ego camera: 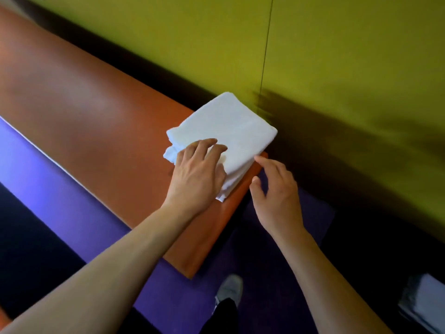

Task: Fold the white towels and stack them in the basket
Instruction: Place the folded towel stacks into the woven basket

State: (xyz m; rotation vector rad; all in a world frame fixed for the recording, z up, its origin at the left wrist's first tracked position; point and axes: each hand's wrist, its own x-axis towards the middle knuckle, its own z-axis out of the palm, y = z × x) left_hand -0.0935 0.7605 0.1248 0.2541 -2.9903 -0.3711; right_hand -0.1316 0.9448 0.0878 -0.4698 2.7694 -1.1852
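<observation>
Left grip [197,174]: I see the fingers spread and lying flat on the folded white towel [226,131], pressing its near-left edge, pinching nothing. Right grip [274,186]: fingers loosely spread, forefinger tip touching or just beside the towel's near-right edge; I cannot tell which. The towel is a soft, layered rectangle of terry-like cloth, sitting at the far right corner of the worktop [91,121], a smooth, orange-brown padded surface. More white folded cloth [423,302], blurred, lies well apart, low at right.
</observation>
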